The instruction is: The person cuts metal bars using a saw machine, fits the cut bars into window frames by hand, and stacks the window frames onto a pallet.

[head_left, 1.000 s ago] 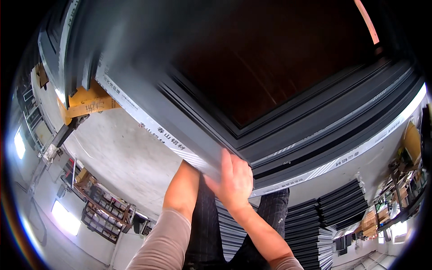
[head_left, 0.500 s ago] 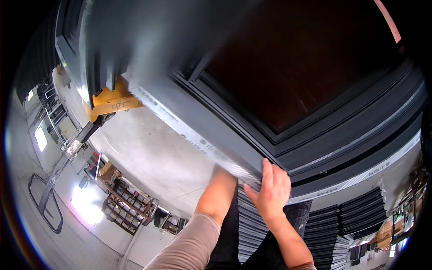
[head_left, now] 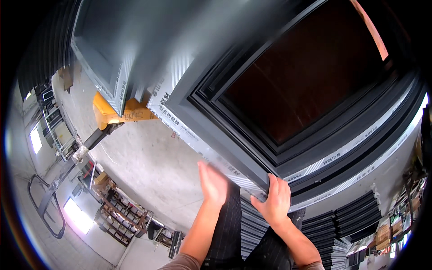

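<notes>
A large dark grey window frame (head_left: 225, 141) with printed protective film along its edge stands tilted across the upper middle and right. Its near corner is in my right hand (head_left: 278, 200), the fingers curled over the top edge and the thumb against the side. My left hand (head_left: 213, 184) is open, with fingers stretched out beside the filmed edge. Whether its palm touches that edge I cannot tell. Inside the frame is a dark brown, shadowed opening (head_left: 288, 99). Further frame layers with filmed edges are stacked along its right side.
A yellow pallet jack (head_left: 105, 112) with a dark looped handle (head_left: 45, 207) stands at the left, beside another grey frame (head_left: 101, 85). Bundles of dark profiles (head_left: 319, 229) lie at the lower right. A shelf rack (head_left: 119, 216) of small parts stands at the lower left.
My left hand has come out from under the frame's edge, and its fingers now show. The right hand keeps its grip at the corner. The view has shifted slightly.
</notes>
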`<action>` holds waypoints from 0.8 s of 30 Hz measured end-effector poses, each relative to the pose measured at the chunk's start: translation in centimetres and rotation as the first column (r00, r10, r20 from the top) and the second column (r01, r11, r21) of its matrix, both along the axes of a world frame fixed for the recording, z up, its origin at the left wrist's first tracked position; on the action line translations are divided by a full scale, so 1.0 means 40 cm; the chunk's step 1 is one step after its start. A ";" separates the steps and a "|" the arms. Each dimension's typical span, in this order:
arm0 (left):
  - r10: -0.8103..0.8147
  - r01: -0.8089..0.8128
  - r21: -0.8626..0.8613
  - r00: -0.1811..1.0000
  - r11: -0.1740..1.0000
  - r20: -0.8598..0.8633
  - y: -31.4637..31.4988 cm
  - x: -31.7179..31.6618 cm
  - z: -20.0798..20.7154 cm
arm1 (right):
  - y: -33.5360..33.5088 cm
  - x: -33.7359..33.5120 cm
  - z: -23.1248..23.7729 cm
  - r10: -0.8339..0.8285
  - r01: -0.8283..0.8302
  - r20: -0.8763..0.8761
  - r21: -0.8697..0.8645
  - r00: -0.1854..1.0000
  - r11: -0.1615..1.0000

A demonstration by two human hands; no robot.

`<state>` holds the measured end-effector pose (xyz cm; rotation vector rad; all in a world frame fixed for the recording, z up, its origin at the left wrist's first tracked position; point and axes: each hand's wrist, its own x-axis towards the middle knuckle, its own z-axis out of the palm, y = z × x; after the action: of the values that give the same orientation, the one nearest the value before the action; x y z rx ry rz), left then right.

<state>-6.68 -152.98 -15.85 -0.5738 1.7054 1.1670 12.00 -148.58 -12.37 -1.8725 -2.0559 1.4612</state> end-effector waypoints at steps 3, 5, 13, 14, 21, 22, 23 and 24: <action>0.122 -0.150 0.159 0.977 0.976 0.172 0.074 0.015 0.038 | 0.017 0.000 0.022 0.008 -0.008 0.003 0.009 1.000 1.000; -0.083 -0.099 0.530 0.948 0.842 0.308 0.070 0.000 0.065 | 0.026 0.004 0.017 0.034 -0.036 -0.030 -0.056 0.999 0.998; -0.262 0.259 0.051 0.964 0.964 0.050 0.103 0.000 0.016 | 0.122 0.046 -0.090 0.130 -0.188 -0.230 -0.254 0.964 0.949; -0.247 0.245 0.040 0.968 0.969 0.048 0.111 -0.004 0.031 | 0.168 0.038 -0.118 0.060 -0.110 -0.264 -0.181 0.963 0.977; -0.286 0.282 0.125 0.958 0.951 0.012 0.125 0.004 0.192 | 0.596 -0.157 -0.521 -0.614 0.632 -0.248 -0.007 0.749 0.775; -0.308 0.307 0.107 0.951 0.946 -0.007 0.118 0.000 0.212 | 0.647 -0.213 -0.536 -0.722 0.740 -0.268 -0.045 0.638 0.671; -0.324 0.323 0.114 0.946 0.940 -0.012 0.118 -0.004 0.228 | 0.690 -0.259 -0.540 -0.813 0.831 -0.280 -0.080 0.511 0.550; -0.334 0.333 0.117 0.943 0.936 -0.018 0.119 -0.008 0.246 | 0.720 -0.292 -0.539 -0.853 0.857 -0.281 -0.151 0.440 0.492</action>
<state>-6.99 -148.20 -6.02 -0.1997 1.6414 1.0118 0.34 -119.77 -33.93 -1.9753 -0.6703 1.2634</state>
